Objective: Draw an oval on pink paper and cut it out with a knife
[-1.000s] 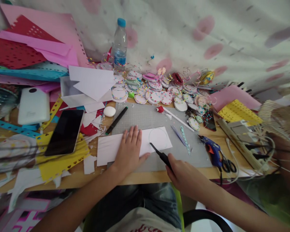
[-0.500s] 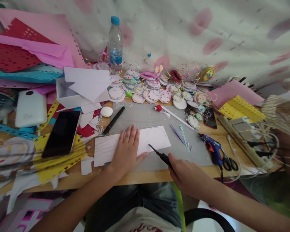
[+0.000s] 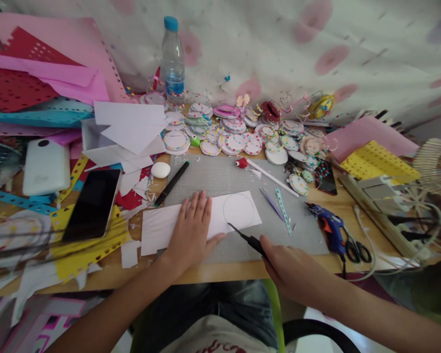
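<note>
A white paper strip lies across the grey cutting mat, with a thin circle outlined near its right end. My left hand rests flat on the paper, fingers stretched out and thumb pointing right. My right hand is closed around a slim black tool with a thin pointed tip; its exact kind does not show. That tip meets the lower left of the circle outline. Right of the paper lie purple tweezers and a teal patterned strip.
Decorated paper discs crowd the back, by a water bottle. A phone, a marker and a white oval object lie left. Right are a blue glue gun, scissors and a power strip with cables.
The view has shifted slightly. The black tool's tip has moved a little to the right along the circle's lower left edge. My left hand stays flat on the paper.
</note>
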